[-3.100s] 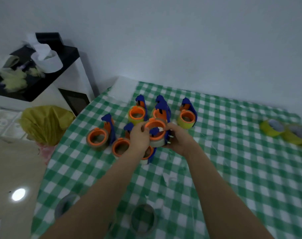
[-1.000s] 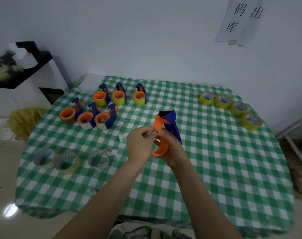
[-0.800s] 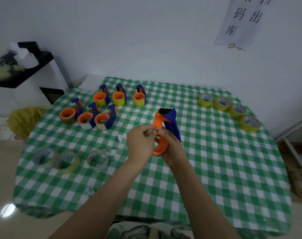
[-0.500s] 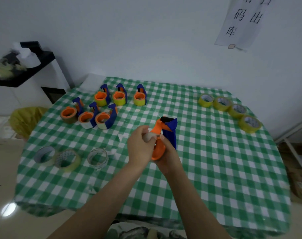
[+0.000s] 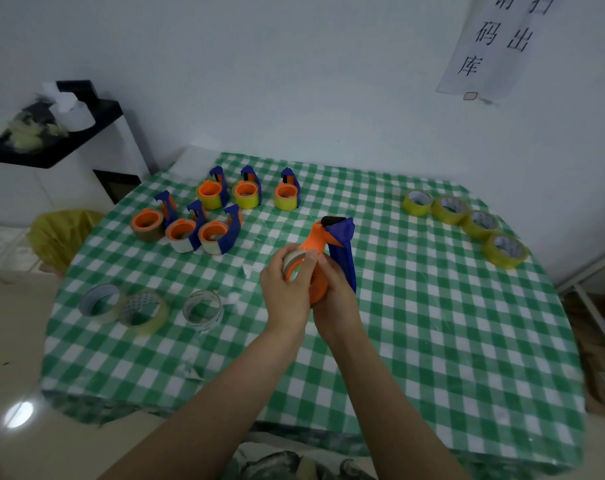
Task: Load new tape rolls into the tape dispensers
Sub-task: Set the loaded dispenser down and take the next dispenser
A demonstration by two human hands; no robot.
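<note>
Over the middle of the table I hold a blue and orange tape dispenser upright. My right hand grips its orange hub and blue handle from below. My left hand grips a thin, pale used tape ring at the hub's left side; whether it sits on the hub I cannot tell. Several yellow tape rolls lie in a row at the far right. Three nearly empty clear rolls lie at the near left.
Several other blue and orange dispensers with rolls stand in two rows at the far left of the green checked tablecloth. A yellow bag and a white cabinet stand left of the table. Small white scraps lie near the clear rolls.
The dispenser left the far-left group and came to the table's middle in both hands. In the last half second my left hand has drawn the pale ring toward the hub's left side.
</note>
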